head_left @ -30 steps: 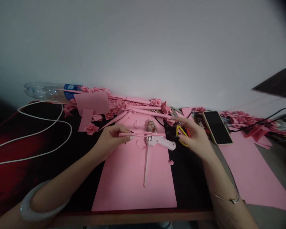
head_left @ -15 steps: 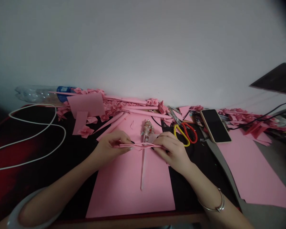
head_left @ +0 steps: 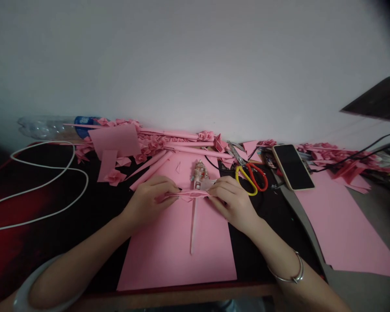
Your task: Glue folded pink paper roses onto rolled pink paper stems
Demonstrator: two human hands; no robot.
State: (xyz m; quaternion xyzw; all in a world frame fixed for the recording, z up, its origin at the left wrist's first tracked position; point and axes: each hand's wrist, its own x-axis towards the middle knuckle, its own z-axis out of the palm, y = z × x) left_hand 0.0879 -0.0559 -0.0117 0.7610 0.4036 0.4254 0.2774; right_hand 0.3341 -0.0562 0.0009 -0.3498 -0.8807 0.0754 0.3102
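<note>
My left hand [head_left: 154, 198] and my right hand [head_left: 234, 201] pinch opposite ends of a small folded piece of pink paper [head_left: 192, 195]. Its layers bulge apart in the middle. The folded paper is held above a large pink sheet [head_left: 178, 264] lying on the dark table. Under it, on the sheet, lies a thin pale stick [head_left: 193, 234] pointing toward me. Just beyond the folded paper is a glue bottle or similar small tube [head_left: 199, 173] with a patterned, crumpled-looking body; I cannot tell its kind for certain. Scissors [head_left: 251, 180] with yellow and red handles lie right of my right hand.
Pink paper flowers [head_left: 152, 145] and rolled paper stems [head_left: 195, 150] line the wall. A plastic bottle [head_left: 48, 126] lies back left, near a white cable [head_left: 84, 173]. To the right are a phone [head_left: 294, 167] and more pink sheets [head_left: 341, 225].
The folded paper's middle has opened wider between my fingers. Both hands keep their pinch with little movement. The whole view has shifted slightly.
</note>
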